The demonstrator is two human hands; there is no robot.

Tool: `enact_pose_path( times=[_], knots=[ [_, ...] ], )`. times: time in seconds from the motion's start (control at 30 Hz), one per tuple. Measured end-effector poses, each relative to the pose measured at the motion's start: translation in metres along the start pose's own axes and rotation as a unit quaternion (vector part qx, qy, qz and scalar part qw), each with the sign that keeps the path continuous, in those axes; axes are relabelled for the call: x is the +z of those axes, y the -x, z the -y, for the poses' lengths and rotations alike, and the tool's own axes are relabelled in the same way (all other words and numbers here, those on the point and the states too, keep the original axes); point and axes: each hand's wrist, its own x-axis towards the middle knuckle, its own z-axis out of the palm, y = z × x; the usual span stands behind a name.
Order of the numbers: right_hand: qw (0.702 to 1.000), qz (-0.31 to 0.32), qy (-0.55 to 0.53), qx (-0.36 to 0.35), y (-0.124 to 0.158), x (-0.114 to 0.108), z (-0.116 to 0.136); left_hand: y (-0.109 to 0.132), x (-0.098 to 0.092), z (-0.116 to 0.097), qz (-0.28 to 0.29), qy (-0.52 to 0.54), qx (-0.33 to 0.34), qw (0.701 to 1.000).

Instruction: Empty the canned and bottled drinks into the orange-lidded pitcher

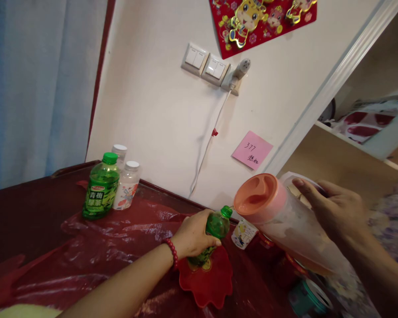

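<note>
My left hand [194, 234] is wrapped around a green plastic bottle [218, 224], which stands slightly tilted over a red flower-shaped tray [210, 287]. On my right, my right hand [333, 205] grips the handle of a translucent pitcher [298, 229] with an orange lid [257, 194]. The pitcher is tipped left, its lid edge close beside the bottle's mouth. Whether liquid runs between them is too small to tell. My left fingers and the bottle's lower part partly hide each other.
Another green bottle [101, 187], capped, stands at the left beside two white-lidded jars [126, 187]. Below the pitcher are a small patterned cup [243, 234] and a teal can [310, 298]. A white cord [205, 152] hangs down the wall to the table's back edge.
</note>
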Motion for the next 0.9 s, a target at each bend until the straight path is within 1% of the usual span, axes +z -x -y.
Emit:
enact_pose_path(
  times=[0.2,0.37,0.5,0.7,0.9],
  knots=[
    [1.000,0.000,0.004,-0.018,-0.001,-0.001,0.000,0.000,0.000,0.001,-0.001,0.005,0.002,1.000],
    [1.000,0.003,-0.002,-0.012,-0.001,-0.001,0.000,0.000,0.000,0.000,0.003,0.003,0.001,1.000],
    [1.000,-0.007,-0.010,0.002,0.000,0.001,-0.002,0.000,0.000,0.000,0.001,0.008,0.003,1.000],
    [0.999,-0.034,0.001,0.035,-0.007,0.008,-0.014,0.000,0.002,0.002,-0.003,0.006,0.003,1.000],
    [0.999,-0.027,0.001,0.042,-0.008,0.009,-0.018,0.000,0.002,0.003,-0.001,0.009,0.000,1.000]
  ],
)
